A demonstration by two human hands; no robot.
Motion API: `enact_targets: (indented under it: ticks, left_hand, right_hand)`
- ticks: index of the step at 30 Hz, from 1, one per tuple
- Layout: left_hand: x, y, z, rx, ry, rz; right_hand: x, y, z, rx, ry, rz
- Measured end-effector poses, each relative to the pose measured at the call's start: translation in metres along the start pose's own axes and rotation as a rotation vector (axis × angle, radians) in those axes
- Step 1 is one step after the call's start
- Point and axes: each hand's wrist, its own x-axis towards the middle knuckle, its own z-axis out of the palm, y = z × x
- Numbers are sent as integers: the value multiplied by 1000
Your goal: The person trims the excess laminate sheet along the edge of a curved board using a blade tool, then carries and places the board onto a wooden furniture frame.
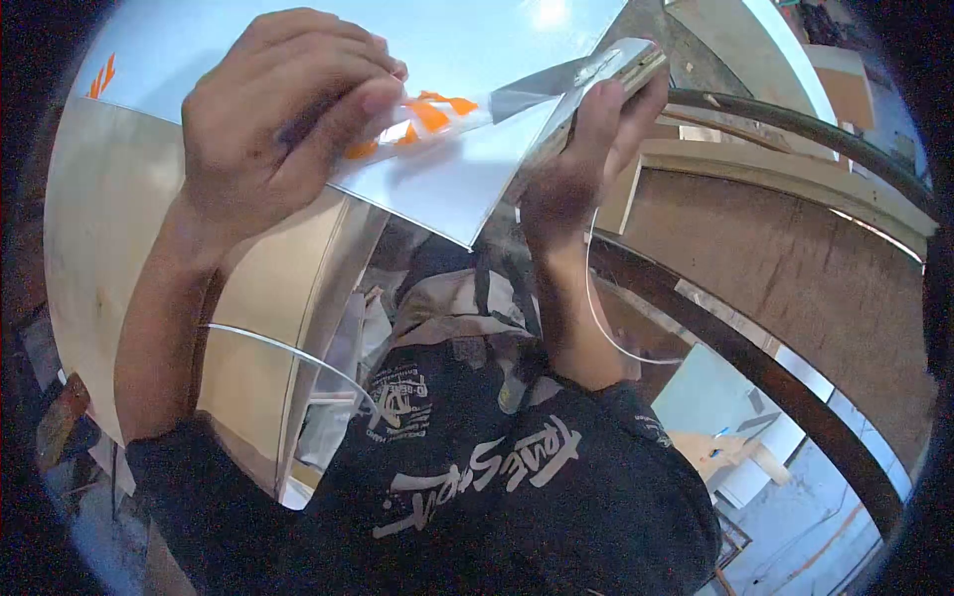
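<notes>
My left hand (293, 124) is closed, thumb against fingers, on a clear plastic film with orange print (432, 114). The film stretches rightward over the corner of a white panel (477, 184), toward a narrow board (606, 74) with a layered, plywood-like edge. Around that board my right hand (586, 149) is wrapped, its thumb on the near side. Whether the film is stuck to the board I cannot tell. Orange marks (101, 76) also show at the panel's far left.
Below the white panel stands a pale wooden cabinet side (109, 228). A dark curved rail (795, 397) and a brown board (785, 248) lie to the right. A thin white strip (601, 308) curves near my right forearm. Pieces of board (720, 397) lie lower right.
</notes>
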Motion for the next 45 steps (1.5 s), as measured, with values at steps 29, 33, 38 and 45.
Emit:
enact_targets:
  ticks: [29,33,38,45]
  left_hand:
    - [-10,-12,2,-97,179,-33]
    - [-9,-10,4,-102,193,52]
    - [-6,4,-9,-252,-51,98]
    - [-5,8,1,51,-120,439]
  right_hand:
    - [-88,-55,11,272,-40,291]
    - [-101,-58,13,320,-18,284]
    - [-100,-48,-27,302,21,296]
    - [-62,-45,-46,108,310,144]
